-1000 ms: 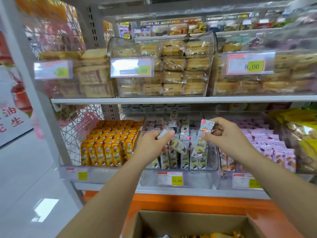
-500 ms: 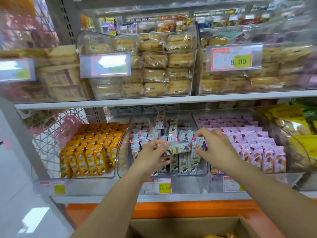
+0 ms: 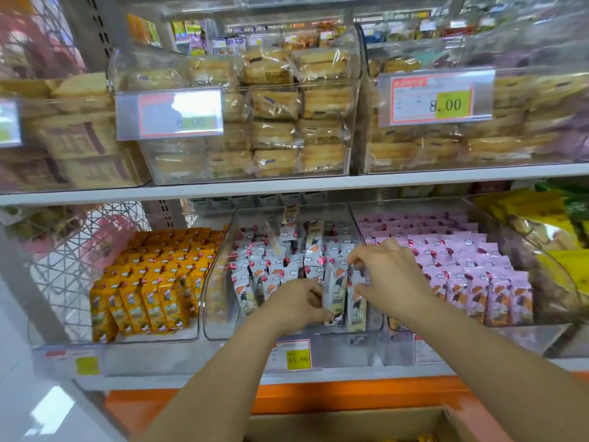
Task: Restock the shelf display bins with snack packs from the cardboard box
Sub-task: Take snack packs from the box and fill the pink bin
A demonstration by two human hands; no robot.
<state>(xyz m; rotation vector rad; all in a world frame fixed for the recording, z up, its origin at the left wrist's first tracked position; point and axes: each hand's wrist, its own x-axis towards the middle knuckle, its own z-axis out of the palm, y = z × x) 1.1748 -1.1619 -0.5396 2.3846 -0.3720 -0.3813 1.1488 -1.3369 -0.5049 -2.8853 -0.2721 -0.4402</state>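
Note:
The clear middle bin (image 3: 220, 327) on the lower shelf holds rows of grey-white snack packs (image 3: 271, 266) standing upright. Both my hands are inside its front right part. My left hand (image 3: 298, 306) pinches an upright grey-white pack (image 3: 334, 295) at the bin's front. My right hand (image 3: 390, 277) grips the top of the neighbouring pack (image 3: 355, 309), fingers curled over it. The cardboard box (image 3: 347, 425) sits open at the bottom edge, below the shelf; its contents are mostly out of view.
An orange-pack bin (image 3: 146, 282) stands to the left and a pink-pack bin (image 3: 462, 272) to the right. The shelf above (image 3: 318, 183) carries clear bins of cake packs with price tags. An orange base panel (image 3: 334, 393) runs under the lower shelf.
Both hands have gone down from above the middle bin into its front right corner, carrying the grey-white packs and setting them upright among the others. The view has moved closer to the shelf.

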